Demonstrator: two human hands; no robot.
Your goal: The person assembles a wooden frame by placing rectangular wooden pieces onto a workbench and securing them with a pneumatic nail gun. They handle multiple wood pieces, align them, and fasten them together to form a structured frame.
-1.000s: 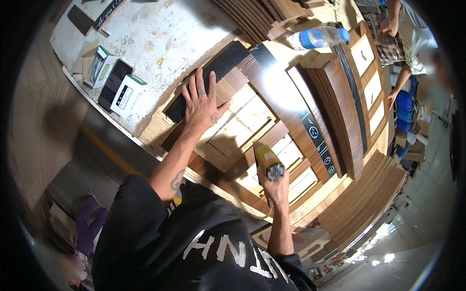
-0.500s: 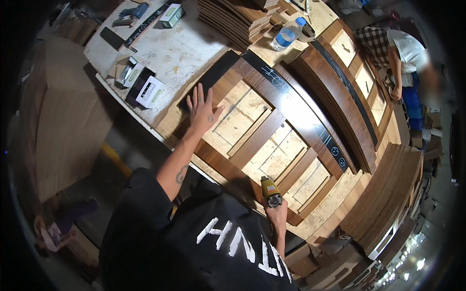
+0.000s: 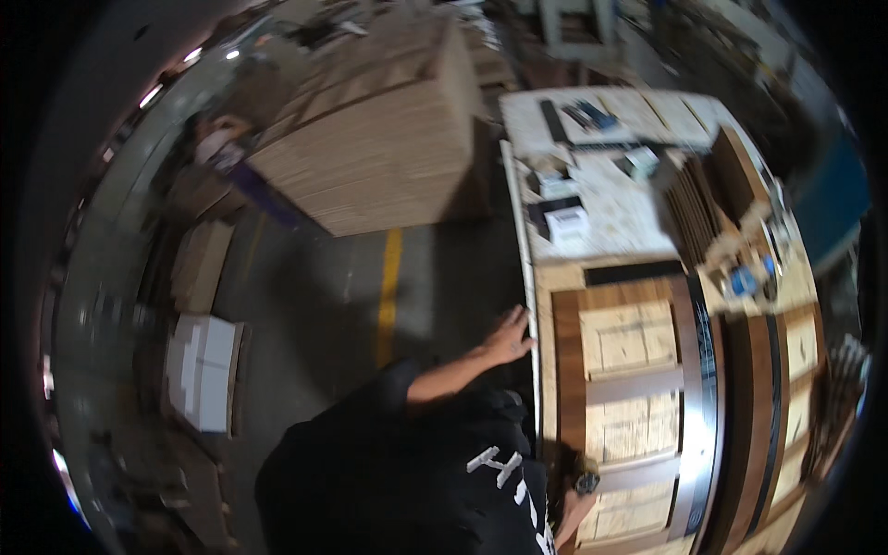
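Note:
My right hand (image 3: 575, 511) is wrapped round a yellow-and-black power tool (image 3: 586, 483), which is blurred; its exact kind does not show. The tool is at the near left side of a brown wooden frame (image 3: 571, 370), by one of its crosspieces. This frame lies flat on the workbench, with pale board showing through its openings. My left hand (image 3: 507, 340) is off the frame, at the bench's left edge (image 3: 524, 250), fingers spread and nothing in them. Black strips run along the frame's far end (image 3: 633, 272) and right side (image 3: 700, 324), the latter with white drawings.
Small boxes (image 3: 566, 222) and a blue tool (image 3: 592, 115) lie on the white far part of the bench. Stacked boards (image 3: 694, 208) and a blue-capped bottle (image 3: 747, 277) stand at the right. A tall board stack (image 3: 388, 139) and another person (image 3: 227, 153) are across the floor.
My view has swung left, showing more floor and the big stack. My left hand has lifted off the frame's far left corner to the bench edge. The right hand still holds the tool.

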